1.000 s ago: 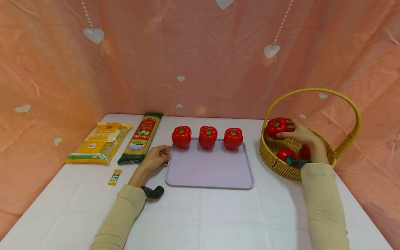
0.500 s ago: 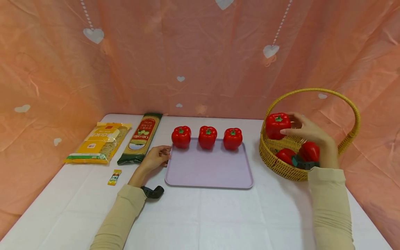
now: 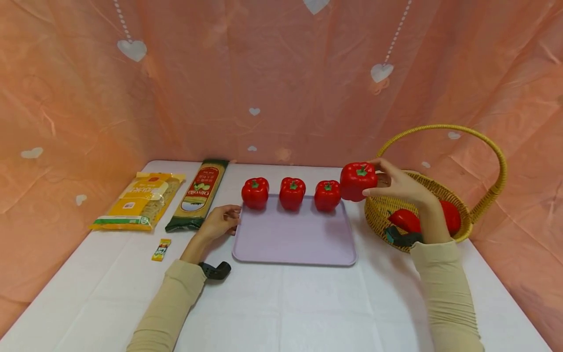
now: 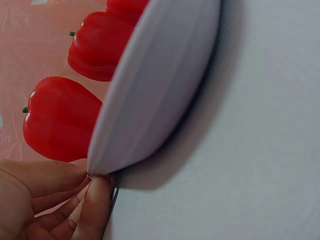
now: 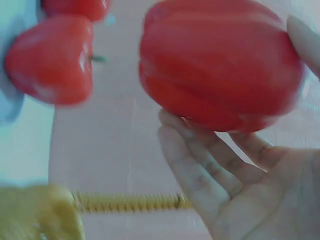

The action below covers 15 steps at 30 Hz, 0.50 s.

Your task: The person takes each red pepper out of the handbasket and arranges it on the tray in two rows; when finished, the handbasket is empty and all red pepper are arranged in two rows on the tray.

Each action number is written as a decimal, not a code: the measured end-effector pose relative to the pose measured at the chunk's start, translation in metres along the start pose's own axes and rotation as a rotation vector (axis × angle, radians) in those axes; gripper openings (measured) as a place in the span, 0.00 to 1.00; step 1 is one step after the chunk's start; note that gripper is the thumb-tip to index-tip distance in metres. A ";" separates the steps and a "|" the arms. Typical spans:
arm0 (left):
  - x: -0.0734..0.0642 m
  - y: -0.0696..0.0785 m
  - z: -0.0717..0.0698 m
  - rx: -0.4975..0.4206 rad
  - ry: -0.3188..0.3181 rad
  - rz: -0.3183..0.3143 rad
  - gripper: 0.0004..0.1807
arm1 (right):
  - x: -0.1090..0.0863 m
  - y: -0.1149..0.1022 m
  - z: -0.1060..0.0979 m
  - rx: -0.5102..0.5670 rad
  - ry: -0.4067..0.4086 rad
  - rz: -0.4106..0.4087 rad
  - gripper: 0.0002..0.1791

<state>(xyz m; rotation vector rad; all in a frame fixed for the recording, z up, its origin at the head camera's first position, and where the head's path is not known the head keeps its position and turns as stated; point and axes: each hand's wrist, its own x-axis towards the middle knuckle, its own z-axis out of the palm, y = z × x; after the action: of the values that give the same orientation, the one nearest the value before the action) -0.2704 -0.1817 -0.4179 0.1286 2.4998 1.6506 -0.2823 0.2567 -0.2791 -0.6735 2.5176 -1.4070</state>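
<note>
A red bell pepper (image 3: 358, 182) with a green stem is held in my right hand (image 3: 402, 187), raised at the tray's back right corner. The right wrist view has the thumb on one side of this pepper (image 5: 220, 65) and fingers on the other. Three more bell peppers, left (image 3: 255, 193), middle (image 3: 292, 193) and right (image 3: 327, 196), stand in a row along the back of the pale purple tray (image 3: 294, 239). My left hand (image 3: 218, 224) pinches the tray's left rim between thumb and fingers, seen close in the left wrist view at the tray wall (image 4: 155, 90).
A yellow wicker basket (image 3: 382, 225) with a tall handle stands at the right, partly behind my right forearm, with red peppers (image 3: 449, 217) inside. At the left lie a yellow food bag (image 3: 140, 200), a green and gold pasta pack (image 3: 200, 195) and a small yellow sachet (image 3: 161, 249).
My right hand has lifted the bell pepper out of the basket and carried it left toward the tray. The left hand and the three peppers on the tray have stayed put.
</note>
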 end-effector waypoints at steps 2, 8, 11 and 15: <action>0.001 0.000 0.000 0.000 -0.001 0.008 0.22 | 0.007 0.000 0.010 0.014 -0.014 -0.024 0.35; 0.002 -0.003 0.000 -0.003 -0.004 0.000 0.22 | 0.025 -0.003 0.043 -0.004 -0.004 -0.088 0.39; 0.002 -0.003 0.000 0.000 -0.005 -0.020 0.23 | 0.034 -0.004 0.058 0.015 0.018 -0.117 0.39; 0.003 -0.002 0.000 -0.003 -0.003 -0.021 0.23 | 0.044 -0.006 0.079 0.053 0.029 -0.170 0.39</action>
<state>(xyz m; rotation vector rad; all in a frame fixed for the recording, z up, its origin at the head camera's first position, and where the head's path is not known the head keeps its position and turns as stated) -0.2729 -0.1823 -0.4203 0.1040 2.4879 1.6455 -0.2907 0.1733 -0.3141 -0.8814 2.4857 -1.5426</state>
